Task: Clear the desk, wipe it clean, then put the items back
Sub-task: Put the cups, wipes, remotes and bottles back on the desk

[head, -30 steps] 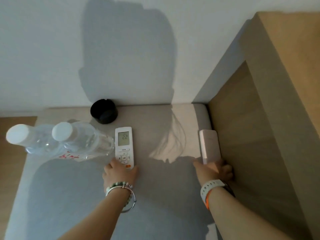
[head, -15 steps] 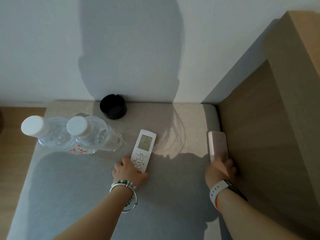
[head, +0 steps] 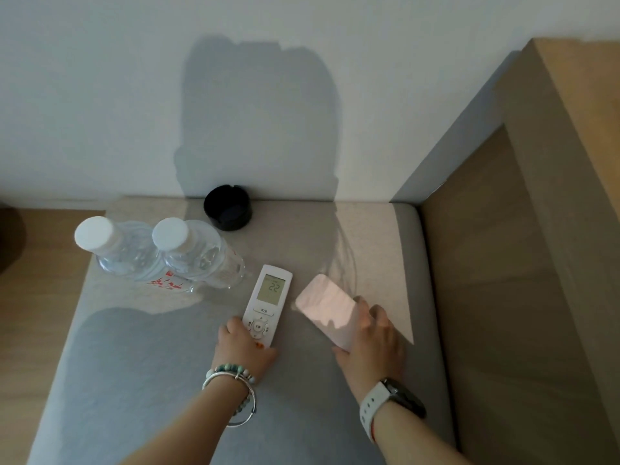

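Tabletop [head: 167,380] bears two bottles [head: 198,260] and an ashtray [head: 228,209] near its back edge. Left hand [head: 245,347] grips the remote [head: 268,300], right hand [head: 375,344] grips a pink device [head: 328,308]; clearing or returning, unclear.

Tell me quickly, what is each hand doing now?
Left hand: grips the white remote by its lower end.
Right hand: holds the pink flat device.

A white remote [head: 268,303] lies flat on the grey surface [head: 151,364], its screen reading 22, its near end gripped by the left hand [head: 243,347]. Just right of it, a pale pink rounded slab [head: 327,308] slants away, its near end held by the right hand [head: 372,344]. The left bottle [head: 124,256] and right bottle [head: 198,253], clear with white caps, stand touching. A black round ashtray [head: 228,208] sits at the back edge.
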`<state>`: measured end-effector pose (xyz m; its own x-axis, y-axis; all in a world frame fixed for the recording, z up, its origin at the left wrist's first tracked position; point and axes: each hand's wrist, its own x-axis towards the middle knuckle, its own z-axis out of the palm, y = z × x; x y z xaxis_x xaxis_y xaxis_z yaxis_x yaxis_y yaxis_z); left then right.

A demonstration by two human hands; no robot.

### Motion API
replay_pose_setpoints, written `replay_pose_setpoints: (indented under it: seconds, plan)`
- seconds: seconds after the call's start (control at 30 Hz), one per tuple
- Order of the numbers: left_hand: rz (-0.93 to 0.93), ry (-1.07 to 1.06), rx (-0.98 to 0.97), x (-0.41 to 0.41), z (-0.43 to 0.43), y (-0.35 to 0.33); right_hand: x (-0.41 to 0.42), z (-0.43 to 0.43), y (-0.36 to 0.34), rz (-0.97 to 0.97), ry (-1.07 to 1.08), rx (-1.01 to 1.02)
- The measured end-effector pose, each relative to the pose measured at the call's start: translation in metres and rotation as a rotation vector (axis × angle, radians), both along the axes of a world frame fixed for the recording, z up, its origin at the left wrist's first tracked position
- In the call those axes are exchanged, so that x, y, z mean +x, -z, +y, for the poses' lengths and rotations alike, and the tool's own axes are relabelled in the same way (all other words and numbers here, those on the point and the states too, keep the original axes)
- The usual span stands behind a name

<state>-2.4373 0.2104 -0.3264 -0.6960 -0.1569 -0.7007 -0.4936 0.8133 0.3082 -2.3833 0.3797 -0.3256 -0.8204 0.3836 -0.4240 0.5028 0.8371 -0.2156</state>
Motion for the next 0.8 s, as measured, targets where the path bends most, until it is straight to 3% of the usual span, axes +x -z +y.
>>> replay_pose_setpoints:
  seconds: [0.17,0.3,0.37,0.5,0.8]
  plan:
    - [-0.038,0.096,0.030,0.002,-0.006,-0.014,0.000,0.001,0.003,0.135,0.010,0.045]
    - [0.005,0.195,0.024,0.007,-0.007,-0.047,0.004,-0.007,-0.030,-0.053,0.188,-0.167]
    - [0.053,0.207,0.035,0.009,-0.007,-0.070,0.013,-0.010,-0.047,-0.050,0.286,-0.284]
    - [0.179,0.265,0.073,0.015,-0.011,-0.126,0.035,-0.022,-0.103,0.024,0.428,-0.353]
    - [0.445,0.563,0.217,0.081,-0.045,-0.251,0.138,-0.063,-0.234,0.389,0.656,-0.486]
